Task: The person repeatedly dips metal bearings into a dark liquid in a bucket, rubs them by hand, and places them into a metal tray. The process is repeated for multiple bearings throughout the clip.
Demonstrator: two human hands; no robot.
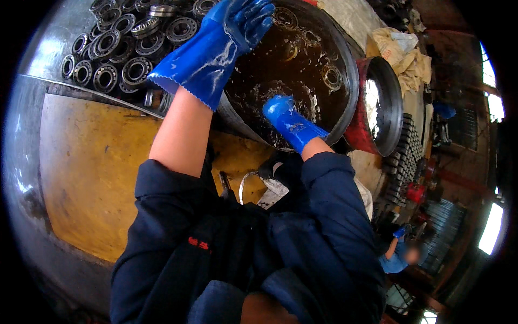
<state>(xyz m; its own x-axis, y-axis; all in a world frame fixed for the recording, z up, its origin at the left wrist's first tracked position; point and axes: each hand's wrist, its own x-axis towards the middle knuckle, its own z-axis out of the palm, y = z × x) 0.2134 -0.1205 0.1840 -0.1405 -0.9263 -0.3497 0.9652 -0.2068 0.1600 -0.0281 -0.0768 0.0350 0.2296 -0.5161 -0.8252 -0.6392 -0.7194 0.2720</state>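
Observation:
Both my hands wear long blue rubber gloves. My left hand (245, 24) is raised over the left rim of a round metal tub (353, 81), fingers loosely bent and slightly apart, with nothing visible in them. Inside the tub is dark brown liquid (270, 65) with pale foam. My right hand (281, 110) reaches into this liquid near the close side; its fingers are hidden there. Ring-shaped bearings show in the tub, one bearing (332, 78) by the right wall and another ring (286, 19) at the far side.
Piled bearings (105, 46) lie on a metal surface at the far left. A yellow-brown sheet (97, 173) lies nearer. Right of the tub stand a red drum (364, 110), pale sacks (399, 51) and stacked metal parts (404, 156). Another person (396, 259) is at the lower right.

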